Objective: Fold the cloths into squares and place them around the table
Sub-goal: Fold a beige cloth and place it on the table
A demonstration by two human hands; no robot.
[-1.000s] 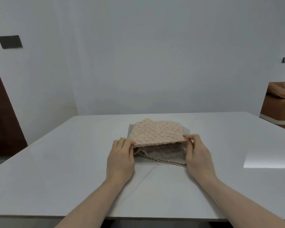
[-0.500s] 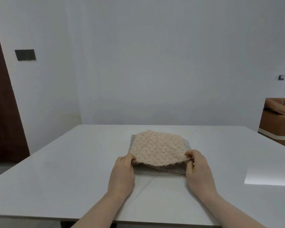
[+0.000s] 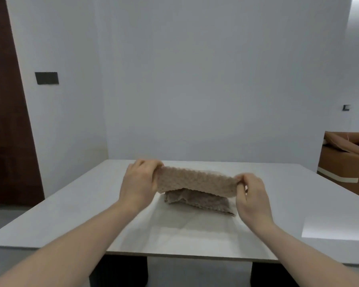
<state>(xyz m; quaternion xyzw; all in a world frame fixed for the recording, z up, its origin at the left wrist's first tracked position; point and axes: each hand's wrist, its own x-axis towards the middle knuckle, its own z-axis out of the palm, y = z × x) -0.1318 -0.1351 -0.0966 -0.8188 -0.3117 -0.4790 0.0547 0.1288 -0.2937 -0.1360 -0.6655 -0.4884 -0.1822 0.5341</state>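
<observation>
With our left hand and right hand each pinching an end of the pink cloth, lifted just above the grey cloth on the table, we keep it taut and level, probably for carrying to its spot.

Cloth above cloth pile

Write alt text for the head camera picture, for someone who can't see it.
Two bare hands lift a beige textured cloth by its ends, the left hand and right hand each gripping one end, above a grey cloth lying on a white table. Behind are a pale wall and a dark door.
</observation>
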